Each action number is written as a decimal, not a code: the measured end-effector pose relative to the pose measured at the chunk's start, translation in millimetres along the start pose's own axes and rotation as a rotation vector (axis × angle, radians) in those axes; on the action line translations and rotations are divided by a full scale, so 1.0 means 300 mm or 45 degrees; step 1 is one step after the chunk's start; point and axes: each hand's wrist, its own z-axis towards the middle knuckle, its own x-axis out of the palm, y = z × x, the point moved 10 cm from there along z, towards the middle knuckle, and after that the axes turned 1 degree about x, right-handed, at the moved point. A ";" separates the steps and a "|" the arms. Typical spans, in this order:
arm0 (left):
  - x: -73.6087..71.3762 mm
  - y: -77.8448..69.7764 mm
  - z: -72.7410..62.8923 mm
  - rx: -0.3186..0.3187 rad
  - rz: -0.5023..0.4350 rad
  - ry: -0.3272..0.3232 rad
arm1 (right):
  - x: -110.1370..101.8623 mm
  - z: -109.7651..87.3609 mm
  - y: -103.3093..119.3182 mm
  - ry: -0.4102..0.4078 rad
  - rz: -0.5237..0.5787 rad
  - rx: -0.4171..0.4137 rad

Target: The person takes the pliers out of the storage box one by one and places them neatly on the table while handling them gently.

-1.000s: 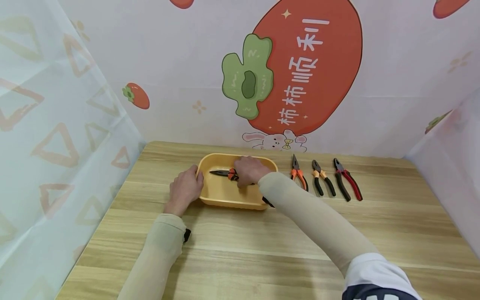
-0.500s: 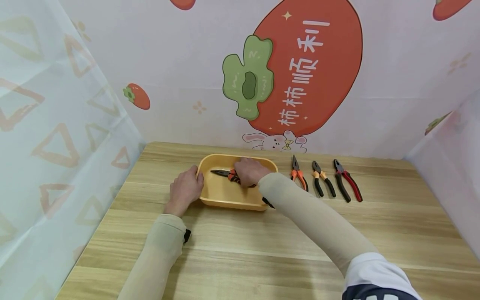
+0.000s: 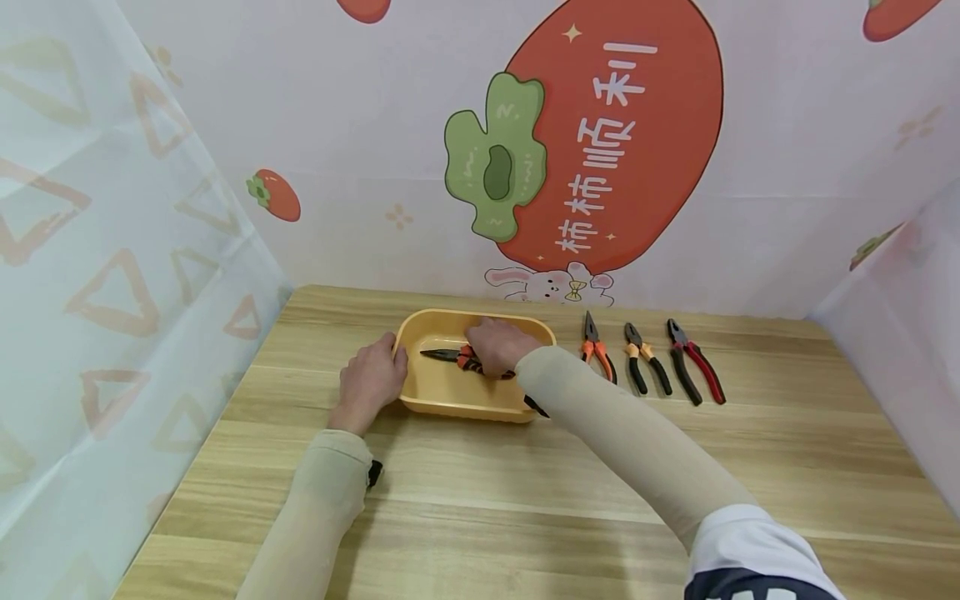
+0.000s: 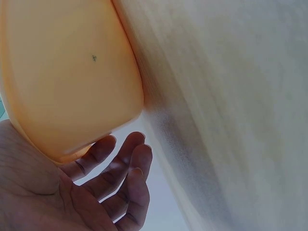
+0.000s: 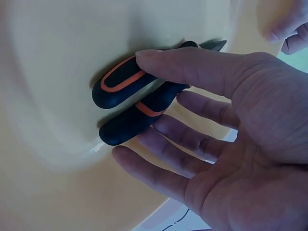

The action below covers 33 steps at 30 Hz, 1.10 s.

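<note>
In the head view a yellow plastic basin (image 3: pixel 450 407) stands at the back of the wooden table. My left hand (image 3: pixel 372 373) grips its left rim; in the left wrist view the curled fingers (image 4: pixel 137 192) show past the basin's outer wall (image 4: pixel 72 72). Inside the basin lie long-nose pliers (image 3: pixel 465 358) with black and orange handles, nose pointing left. My right hand (image 3: pixel 501 346) reaches in from the right and holds them by the handles. From the right wrist, the thumb (image 5: pixel 187 67) lies along one handle and the fingers (image 5: pixel 192 139) come against the other.
Right of the basin, three pliers lie in a row: orange-handled long-nose pliers (image 3: pixel 592 337), yellow-and-black pliers (image 3: pixel 645 358) and red-and-black pliers (image 3: pixel 696 358). A printed cloth backdrop (image 3: pixel 360 233) rises behind the table (image 3: pixel 465 500) and along both sides.
The pliers in the basin have shifted slightly toward me, nose included, with the right hand still at their handles. The left hand stays on the rim.
</note>
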 end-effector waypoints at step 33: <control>0.001 0.003 0.002 -0.002 0.000 -0.002 | 0.026 0.002 0.007 0.093 -0.007 0.020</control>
